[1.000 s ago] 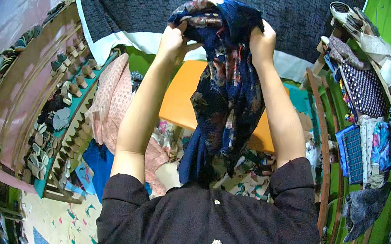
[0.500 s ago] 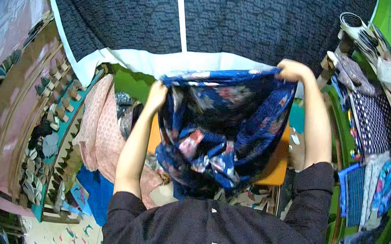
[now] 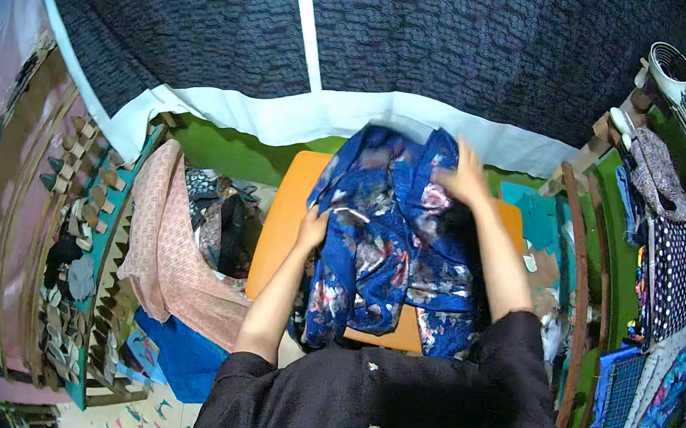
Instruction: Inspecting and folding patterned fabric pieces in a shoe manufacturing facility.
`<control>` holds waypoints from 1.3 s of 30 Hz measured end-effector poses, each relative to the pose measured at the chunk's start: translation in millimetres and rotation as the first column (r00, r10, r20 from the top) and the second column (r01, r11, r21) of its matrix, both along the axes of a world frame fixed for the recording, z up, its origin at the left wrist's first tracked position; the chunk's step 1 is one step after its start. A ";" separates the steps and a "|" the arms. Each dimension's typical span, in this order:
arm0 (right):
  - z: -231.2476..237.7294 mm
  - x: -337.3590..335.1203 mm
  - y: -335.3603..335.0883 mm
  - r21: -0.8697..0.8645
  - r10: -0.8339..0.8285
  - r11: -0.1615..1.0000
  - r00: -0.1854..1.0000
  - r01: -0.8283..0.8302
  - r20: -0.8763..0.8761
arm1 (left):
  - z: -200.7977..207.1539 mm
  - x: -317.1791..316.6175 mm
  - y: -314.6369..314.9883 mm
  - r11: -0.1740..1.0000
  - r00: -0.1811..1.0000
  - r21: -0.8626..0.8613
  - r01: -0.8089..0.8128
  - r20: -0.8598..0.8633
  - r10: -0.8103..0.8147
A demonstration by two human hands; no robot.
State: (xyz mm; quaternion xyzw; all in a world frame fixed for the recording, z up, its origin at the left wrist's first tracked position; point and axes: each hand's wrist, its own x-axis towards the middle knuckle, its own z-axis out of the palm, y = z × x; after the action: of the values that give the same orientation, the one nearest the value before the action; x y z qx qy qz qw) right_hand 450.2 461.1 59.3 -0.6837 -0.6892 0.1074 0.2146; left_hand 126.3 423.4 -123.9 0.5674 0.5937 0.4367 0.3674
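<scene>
A dark blue floral cloth (image 3: pixel 371 261) lies bunched and folded over an orange board (image 3: pixel 285 206), partly hanging over its near edge. At the cloth's left edge, my left hand (image 3: pixel 312 229) is closed on the fabric. My right hand (image 3: pixel 467 177) is at the upper right part of the cloth, blurred by motion, with its fingers stretched out and apart. Whether those fingers touch the fabric is hard to make out.
Dark patterned fabric (image 3: pixel 486 51) with a white border (image 3: pixel 285 124) hangs ahead. Wooden racks stand on both sides. Pink cloth (image 3: pixel 173 252) drapes at left, with a blue cloth (image 3: pixel 185 358) below it. Polka-dot fabric (image 3: pixel 675 275) hangs at right. Scraps litter the floor (image 3: pixel 152 414).
The cloth, stretched up between both hands before, has come down onto the orange board. My left hand moved down and rightward; my right hand moved down and left, its fingers now apart.
</scene>
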 end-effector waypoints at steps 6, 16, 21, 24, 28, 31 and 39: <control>-149.2 39.8 -141.5 -0.643 -0.153 0.731 0.973 0.231 0.175 | -11.9 -3.9 -10.6 0.972 0.973 -0.237 -0.012 -0.226 -0.043; -7.4 90.4 30.1 0.385 -0.407 0.836 0.912 0.392 -0.046 | 8.2 -17.6 -14.8 0.985 0.984 -0.153 0.074 -0.148 -0.097; 18.7 3.4 2.2 0.577 -0.046 0.814 0.998 0.063 -0.043 | 20.2 -24.7 -11.3 0.984 0.980 -0.140 0.113 0.176 -0.087; -76.7 -56.5 -46.3 0.291 0.056 0.956 0.938 0.049 -0.342 | 27.1 -28.0 -6.7 0.990 0.938 -0.134 0.035 0.346 0.013; -240.8 -67.5 -126.3 -0.518 -0.520 0.845 0.426 0.132 -0.740 | 124.7 16.2 -25.1 0.975 0.874 -0.187 0.123 0.486 -0.017; -250.7 -113.8 -198.0 -0.650 -0.636 0.727 0.139 -0.221 -0.759 | 142.3 21.7 -41.8 0.968 0.728 -0.193 0.160 0.686 0.017; -197.3 -154.9 -196.3 -0.391 -0.578 0.797 -0.394 -0.460 -0.715 | 208.9 56.5 -74.5 0.777 0.100 -0.163 0.609 0.987 0.128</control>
State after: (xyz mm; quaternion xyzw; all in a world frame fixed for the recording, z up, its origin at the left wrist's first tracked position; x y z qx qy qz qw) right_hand 295.3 264.8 -138.0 -0.3325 -0.0563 0.8187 0.4647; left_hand 182.7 348.9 85.0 0.1056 0.1935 0.4331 0.8740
